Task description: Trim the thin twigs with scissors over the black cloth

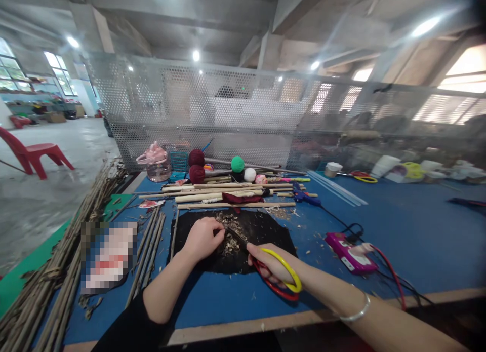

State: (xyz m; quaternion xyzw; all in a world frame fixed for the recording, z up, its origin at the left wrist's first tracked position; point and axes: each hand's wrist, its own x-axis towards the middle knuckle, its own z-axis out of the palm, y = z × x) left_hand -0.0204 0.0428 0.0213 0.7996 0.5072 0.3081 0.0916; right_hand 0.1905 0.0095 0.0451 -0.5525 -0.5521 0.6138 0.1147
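Observation:
My right hand (270, 265) is closed around a pair of scissors (295, 277) with one yellow and one red handle loop. Their dark blades point up and left towards my left hand (203, 239). The fingers of my left hand are curled together near the blade tips; whatever they pinch is too small or hidden to make out. Beneath both hands lies a black cloth (274, 235), strewn with pale chips and shavings (232, 246). A thin stick (175, 233) lies along the cloth's left edge.
Bundled twigs (56, 273) fill the left side. Peeled sticks (235, 206), yarn balls (197, 174) and a pink-lidded jar (158, 170) stand behind the cloth. A blue glue gun (304, 196) and a purple power strip (351, 253) with cables lie right. A perforated screen (243, 114) rises behind.

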